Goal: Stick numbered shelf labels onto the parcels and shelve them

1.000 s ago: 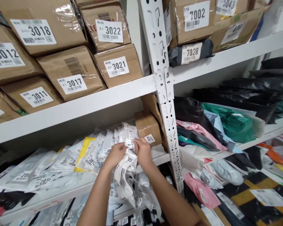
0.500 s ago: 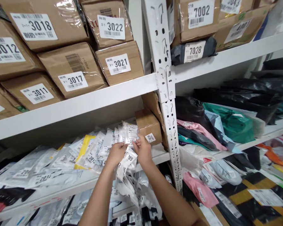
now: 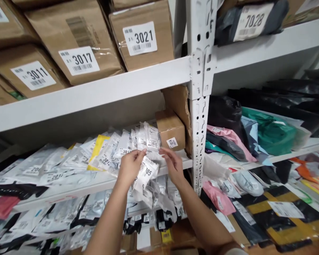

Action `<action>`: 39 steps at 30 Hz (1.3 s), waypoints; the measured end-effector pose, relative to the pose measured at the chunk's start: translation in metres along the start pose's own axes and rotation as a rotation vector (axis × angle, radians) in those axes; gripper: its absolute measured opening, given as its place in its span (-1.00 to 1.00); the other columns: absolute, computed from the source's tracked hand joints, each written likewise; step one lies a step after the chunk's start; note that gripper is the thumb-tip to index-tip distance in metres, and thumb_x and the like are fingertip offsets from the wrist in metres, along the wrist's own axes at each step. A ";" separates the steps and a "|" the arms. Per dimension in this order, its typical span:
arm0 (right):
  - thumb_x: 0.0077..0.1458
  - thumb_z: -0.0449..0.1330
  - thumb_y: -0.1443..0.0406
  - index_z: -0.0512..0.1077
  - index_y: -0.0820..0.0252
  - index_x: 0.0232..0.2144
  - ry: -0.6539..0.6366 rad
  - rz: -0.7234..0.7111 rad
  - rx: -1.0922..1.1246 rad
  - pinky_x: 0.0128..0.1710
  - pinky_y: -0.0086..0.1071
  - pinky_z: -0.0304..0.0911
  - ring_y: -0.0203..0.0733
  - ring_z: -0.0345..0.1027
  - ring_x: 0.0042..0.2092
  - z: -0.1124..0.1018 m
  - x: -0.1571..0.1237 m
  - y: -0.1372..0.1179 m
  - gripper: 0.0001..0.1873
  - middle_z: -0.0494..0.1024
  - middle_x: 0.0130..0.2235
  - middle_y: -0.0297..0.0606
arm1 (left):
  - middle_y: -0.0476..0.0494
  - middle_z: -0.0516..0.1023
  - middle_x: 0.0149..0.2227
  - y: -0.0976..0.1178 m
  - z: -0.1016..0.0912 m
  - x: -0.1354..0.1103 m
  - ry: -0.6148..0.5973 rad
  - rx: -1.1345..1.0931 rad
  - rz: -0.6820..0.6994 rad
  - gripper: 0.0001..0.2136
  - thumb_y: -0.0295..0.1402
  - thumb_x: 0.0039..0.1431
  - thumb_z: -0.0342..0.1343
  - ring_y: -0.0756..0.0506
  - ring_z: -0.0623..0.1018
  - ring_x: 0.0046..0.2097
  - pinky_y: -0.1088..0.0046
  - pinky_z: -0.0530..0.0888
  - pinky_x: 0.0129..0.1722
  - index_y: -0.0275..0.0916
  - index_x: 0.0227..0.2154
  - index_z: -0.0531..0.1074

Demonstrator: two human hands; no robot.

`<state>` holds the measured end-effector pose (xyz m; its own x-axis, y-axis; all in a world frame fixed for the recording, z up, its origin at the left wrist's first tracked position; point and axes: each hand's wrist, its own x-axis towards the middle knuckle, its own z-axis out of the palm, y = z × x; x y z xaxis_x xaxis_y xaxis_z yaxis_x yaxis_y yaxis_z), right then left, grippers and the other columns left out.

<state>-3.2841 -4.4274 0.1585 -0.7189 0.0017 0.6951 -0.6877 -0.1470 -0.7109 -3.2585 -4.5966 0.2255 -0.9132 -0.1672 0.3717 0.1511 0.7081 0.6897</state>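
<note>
My left hand (image 3: 130,166) is closed on a bunch of clear plastic packets (image 3: 146,173) with white number labels, which hang below the fingers in front of the shelf edge. My right hand (image 3: 172,165) is just to the right, fingers stretched and apart, with nothing visible gripped in it. Its fingertips are near a plastic packet labelled 3026 (image 3: 153,139), which stands at the right end of a row of similar labelled packets (image 3: 106,154). Beside that end sits a small cardboard box (image 3: 172,126).
A white shelf beam (image 3: 95,101) runs above my hands, with numbered cardboard boxes (image 3: 90,32) on it. A white perforated post (image 3: 200,106) stands to the right. Beyond it lie bagged garments (image 3: 268,132) and a taped black parcel (image 3: 289,219). More packets (image 3: 98,205) fill the lower shelf.
The view has tilted down and moved closer. My right hand has opened and drawn away to the right from the packets; earlier its fingers were pinched near my left hand.
</note>
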 end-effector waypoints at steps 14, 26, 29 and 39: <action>-0.07 0.34 0.09 0.59 0.03 -0.38 -0.107 0.209 0.128 0.02 -0.09 0.24 -0.02 0.38 -0.06 0.014 -0.120 0.021 -0.79 0.55 -0.16 -0.18 | -0.06 0.49 -0.34 -0.108 0.058 -0.131 -0.056 -0.483 -0.166 -0.77 -0.20 -0.01 0.23 0.01 0.40 -0.47 0.54 0.33 -0.48 -0.22 -0.37 0.39; -0.20 0.42 0.19 0.49 0.18 -0.37 0.093 0.804 0.414 -0.47 -0.44 0.22 -0.34 0.30 -0.51 0.036 -0.156 0.029 -0.69 0.50 -0.50 -0.41 | -0.26 0.23 0.22 -0.143 0.046 -0.193 -0.087 -0.355 0.038 -0.94 -0.41 0.07 0.12 -0.03 0.46 -0.28 0.44 0.37 -0.28 -0.23 -0.47 0.36; -0.23 0.43 0.21 0.49 0.20 -0.42 0.219 0.822 0.436 -0.48 -0.44 0.22 -0.35 0.30 -0.53 0.038 -0.158 0.032 -0.71 0.49 -0.55 -0.42 | -0.25 0.11 0.30 -0.147 0.042 -0.204 -0.090 -0.296 0.029 -0.95 -0.44 0.04 0.12 0.01 0.44 -0.35 0.43 0.37 -0.30 -0.24 -0.49 0.36; -0.45 0.50 0.31 0.56 0.24 -0.35 0.127 1.004 0.596 -0.32 -0.32 0.36 -0.22 0.46 -0.40 0.026 -0.158 0.027 -0.54 0.62 -0.41 -0.29 | 0.04 0.36 -0.54 -0.196 0.052 -0.238 -0.022 -0.476 -0.307 -0.77 -0.26 0.02 0.14 -0.01 0.38 -0.46 0.51 0.34 -0.40 -0.19 -0.56 0.18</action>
<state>-3.1863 -4.4572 0.0320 -0.9398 -0.2847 -0.1889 0.3255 -0.5782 -0.7482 -3.0899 -4.6600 -0.0303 -0.9490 -0.2986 0.1007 0.0271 0.2412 0.9701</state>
